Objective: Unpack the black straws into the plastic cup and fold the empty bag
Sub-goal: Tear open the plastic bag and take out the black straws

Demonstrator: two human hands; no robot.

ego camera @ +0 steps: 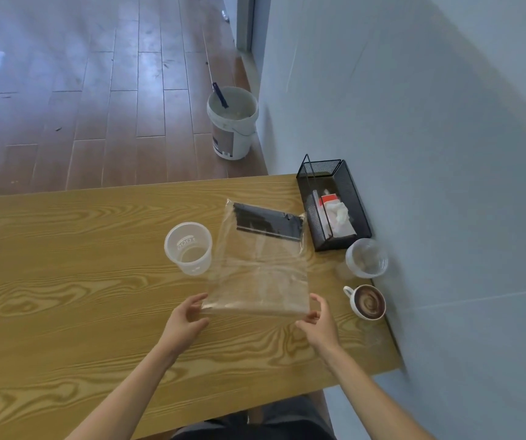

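While your left hand (188,315) and right hand (317,319) pinch the clear bag's (258,274) near corners, black straws (268,223) lie at its far end, beside the plastic cup (188,247).

The clear plastic bag (256,265) lies stretched out flat on the table, running away from the left hand (185,319) and right hand (318,322), which pinch its two near corners. The black straws (268,224) sit bunched crosswise at the bag's far end, well beyond both hands, still inside. The translucent plastic cup (188,247) stands upright and empty just beyond the left hand, right beside the bag's left edge.
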